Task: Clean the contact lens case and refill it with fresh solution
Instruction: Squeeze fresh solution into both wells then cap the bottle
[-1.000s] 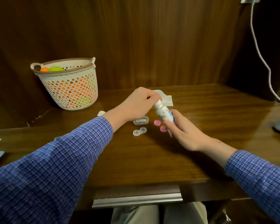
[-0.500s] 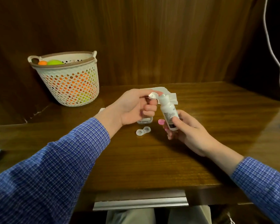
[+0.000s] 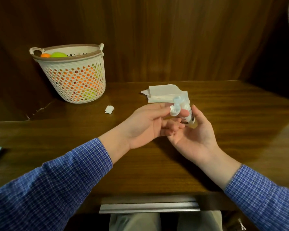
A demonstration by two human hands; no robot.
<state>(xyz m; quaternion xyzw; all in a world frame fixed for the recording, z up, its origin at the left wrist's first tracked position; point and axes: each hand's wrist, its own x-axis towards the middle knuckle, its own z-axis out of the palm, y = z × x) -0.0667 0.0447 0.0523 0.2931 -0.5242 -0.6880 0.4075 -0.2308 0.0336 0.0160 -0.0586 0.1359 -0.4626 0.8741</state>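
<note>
A dark wooden bench (image 3: 223,114) fills the view under dim, warm light. Wood panelling (image 3: 157,39) rises behind it at 12 o'clock. At 6 o'clock, perhaps a metal drawer rail (image 3: 148,207).

The left hand (image 3: 145,125) pinches a clear lens case (image 3: 175,107). The right hand (image 3: 192,135) holds a small bottle (image 3: 188,114) beside it, above the table (image 3: 157,164).
</note>
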